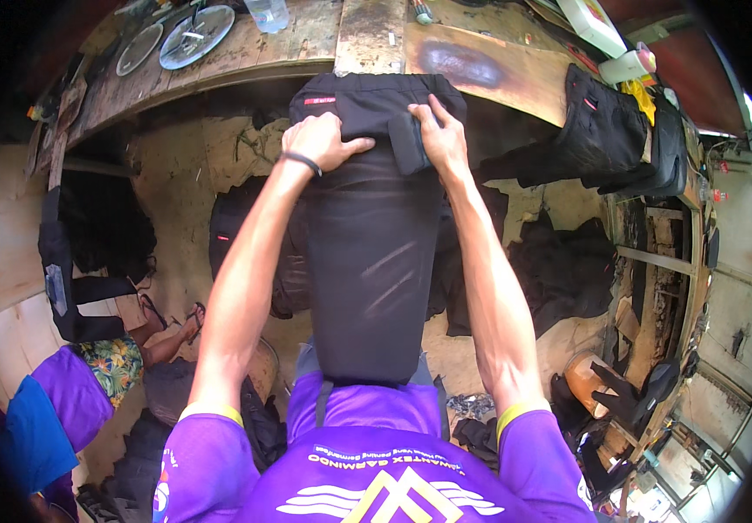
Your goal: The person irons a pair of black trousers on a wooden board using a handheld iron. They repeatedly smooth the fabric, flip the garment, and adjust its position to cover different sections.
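Stretching away from the purple shirt (367,410), the black garment (371,270) lies flat, long axis straight ahead, between the two forearms, its waistband (402,83) at the far end. Both arms reach out nearly straight, elbows apart, palms turned down and inward. The left hand (319,142), with a dark wristband (303,163), rests on the garment's left edge just below a red tag (320,101); its thumb points inward, but the other fingers are too folded to tell whether they grip cloth. The right hand (442,139) is nearer the right edge, its fingers closed, it seems, around a dark block (408,146) that lies inward of the palm, over the cloth. Beyond, the waistband appears to meet the worktop (275,54), which bears a scorched patch (463,64).
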`<state>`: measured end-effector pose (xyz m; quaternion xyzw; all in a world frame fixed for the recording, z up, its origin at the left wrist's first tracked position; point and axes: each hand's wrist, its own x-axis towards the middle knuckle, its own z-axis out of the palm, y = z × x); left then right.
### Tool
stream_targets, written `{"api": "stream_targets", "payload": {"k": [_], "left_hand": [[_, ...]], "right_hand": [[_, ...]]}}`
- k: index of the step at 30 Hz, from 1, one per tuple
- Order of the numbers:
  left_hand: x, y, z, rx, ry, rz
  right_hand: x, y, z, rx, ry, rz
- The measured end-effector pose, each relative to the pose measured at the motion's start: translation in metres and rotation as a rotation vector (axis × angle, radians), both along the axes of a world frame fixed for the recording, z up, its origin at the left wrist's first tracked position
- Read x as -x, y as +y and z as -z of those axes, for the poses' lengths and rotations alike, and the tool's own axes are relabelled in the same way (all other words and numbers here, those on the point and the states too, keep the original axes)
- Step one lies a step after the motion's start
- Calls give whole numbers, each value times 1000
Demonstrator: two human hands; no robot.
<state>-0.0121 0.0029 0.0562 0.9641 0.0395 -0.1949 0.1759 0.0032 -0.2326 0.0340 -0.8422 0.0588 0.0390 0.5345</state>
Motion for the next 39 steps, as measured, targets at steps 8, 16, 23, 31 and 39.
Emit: {"api": "stream_targets", "payload": {"k": [8,16,23,31,39], "left_hand": [[-13,29,5,579,230,54],[4,14,17,365,-602,-266],[21,-22,47,-30,-482,-62],[-7,-12,63,41,-602,-105],[-21,-2,58,-58,-640,-97]], "right_hand": [[194,-56,-53,-689,325,-51],[217,-78,-43,-517,394,-528],[235,-35,-30,-25,-147,158],[207,7,-37,438,-381,-733],[94,58,10,415,-562,-793]]}}
